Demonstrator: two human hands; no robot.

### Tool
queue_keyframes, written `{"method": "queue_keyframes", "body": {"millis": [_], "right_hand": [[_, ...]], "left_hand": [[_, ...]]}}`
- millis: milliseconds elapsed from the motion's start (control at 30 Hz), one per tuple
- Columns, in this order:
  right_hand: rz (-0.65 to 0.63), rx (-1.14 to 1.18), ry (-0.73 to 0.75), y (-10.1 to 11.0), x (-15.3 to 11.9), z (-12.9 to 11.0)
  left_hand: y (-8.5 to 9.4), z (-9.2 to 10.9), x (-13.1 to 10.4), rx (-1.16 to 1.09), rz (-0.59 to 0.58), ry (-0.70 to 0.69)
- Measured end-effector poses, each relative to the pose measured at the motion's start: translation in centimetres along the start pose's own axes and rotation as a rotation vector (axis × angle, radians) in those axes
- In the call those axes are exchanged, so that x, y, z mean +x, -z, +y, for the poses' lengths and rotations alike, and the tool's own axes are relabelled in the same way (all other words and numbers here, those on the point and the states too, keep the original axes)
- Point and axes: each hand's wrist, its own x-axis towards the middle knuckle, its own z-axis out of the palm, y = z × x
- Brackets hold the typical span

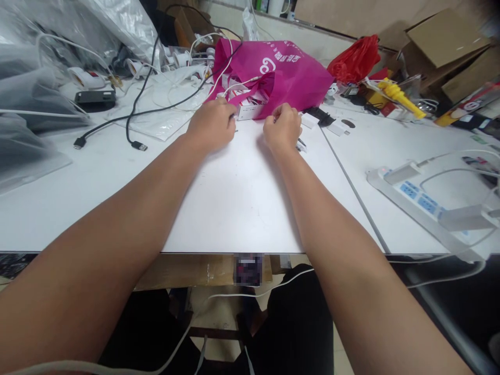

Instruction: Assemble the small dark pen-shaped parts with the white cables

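Observation:
Both my arms reach across the white table (242,198). My left hand (213,124) is closed, and a bit of something small and dark shows at its fingers; what it is I cannot make out. To its right, my right hand (284,126) is curled shut too, its fingertips turned away, so anything in them is hidden. Just beyond the hands lies a magenta bag (300,78) with white lettering. Its mouth faces me, with small white and red boxes (250,111) inside. Small dark and white pieces lie beside my right wrist.
Black USB cable (136,112) loops across the left, near a black device (95,99) and clear plastic bags (23,125). A white power strip (422,203) with plugs lies at right. Behind are a red plastic bag (355,58), yellow tool (400,98) and cardboard box (445,39).

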Motion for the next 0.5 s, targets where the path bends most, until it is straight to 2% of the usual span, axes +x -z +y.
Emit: {"method": "queue_keyframes", "body": {"millis": [167,267,500], "right_hand": [[-0.004,0.000,0.016,-0.6,0.5,0.6],[-0.013,-0.010,0.022,-0.8,0.7,0.9],[-0.028,-0.113,-0.020,0.1,0.0,0.6]], "left_hand": [[-0.4,0.8,-0.2,-0.013,-0.128,-0.064],[-0.6,0.2,-0.2,-0.009,-0.134,-0.092],[-0.9,-2.4,-0.1,-0.112,-0.079,-0.005]]}}
